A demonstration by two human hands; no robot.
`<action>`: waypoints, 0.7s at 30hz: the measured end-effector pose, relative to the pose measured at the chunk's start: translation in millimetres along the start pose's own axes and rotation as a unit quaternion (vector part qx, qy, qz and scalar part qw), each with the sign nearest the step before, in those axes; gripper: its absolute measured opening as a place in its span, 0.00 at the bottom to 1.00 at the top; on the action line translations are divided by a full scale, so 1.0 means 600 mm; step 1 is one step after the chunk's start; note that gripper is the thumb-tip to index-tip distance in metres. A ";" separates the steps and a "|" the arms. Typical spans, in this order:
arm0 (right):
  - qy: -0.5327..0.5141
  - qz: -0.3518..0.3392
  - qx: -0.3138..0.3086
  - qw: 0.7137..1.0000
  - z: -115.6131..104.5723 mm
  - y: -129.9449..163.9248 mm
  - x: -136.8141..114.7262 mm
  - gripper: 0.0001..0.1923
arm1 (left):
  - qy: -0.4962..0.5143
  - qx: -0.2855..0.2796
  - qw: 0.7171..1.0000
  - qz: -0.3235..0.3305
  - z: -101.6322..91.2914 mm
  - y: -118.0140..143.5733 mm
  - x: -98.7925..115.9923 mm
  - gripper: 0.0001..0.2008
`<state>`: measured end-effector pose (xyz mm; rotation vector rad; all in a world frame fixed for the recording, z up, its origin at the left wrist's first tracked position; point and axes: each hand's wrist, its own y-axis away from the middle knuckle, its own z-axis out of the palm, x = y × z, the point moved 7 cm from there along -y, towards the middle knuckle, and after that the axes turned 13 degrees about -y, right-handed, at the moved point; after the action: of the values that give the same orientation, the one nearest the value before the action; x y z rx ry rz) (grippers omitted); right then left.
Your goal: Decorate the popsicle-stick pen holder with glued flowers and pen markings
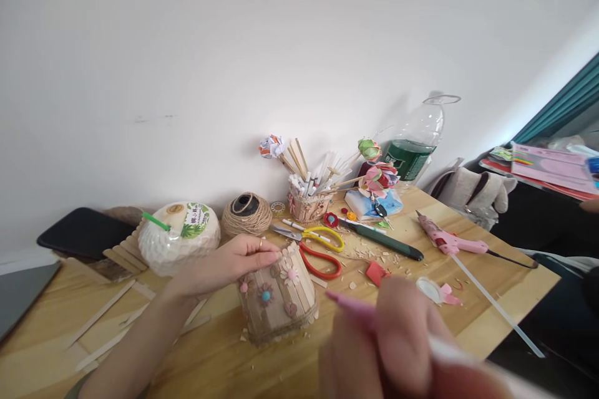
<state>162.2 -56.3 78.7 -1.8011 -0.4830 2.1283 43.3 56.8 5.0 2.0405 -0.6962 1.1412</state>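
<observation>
My left hand grips the upper rim of a small pot made of wooden craft sticks, its thumb along the edge and its other fingers hidden. Pink and blue flower shapes and round buttons decorate the pot's side, with twine around one end. It stands tilted on the wooden table. Close to the camera and blurred, my right hand is closed around a marker with a pink tip and a white barrel. The tip points left towards the pot, apart from it.
Behind the pot lie scissors, a twine ball and a green utility knife. A pink glue gun rests at the right. A stick-covered holder carries markers. Loose sticks and a white coconut are at left.
</observation>
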 end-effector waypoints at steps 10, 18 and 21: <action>-0.201 0.078 0.079 0.973 -0.041 -0.080 0.148 0.13 | 0.016 0.048 0.999 0.013 0.019 -0.015 -0.001 0.18; -0.179 0.083 0.085 0.977 -0.034 -0.064 0.147 0.13 | 0.051 0.080 0.996 0.000 0.036 -0.002 -0.007 0.19; -0.151 0.085 0.070 0.982 -0.032 -0.062 0.146 0.12 | 0.043 0.094 0.995 0.004 0.035 -0.002 -0.005 0.19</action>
<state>167.7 17.0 15.1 -1.4974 -0.2448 2.5015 53.5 41.5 -5.9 2.1310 -0.5736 1.3344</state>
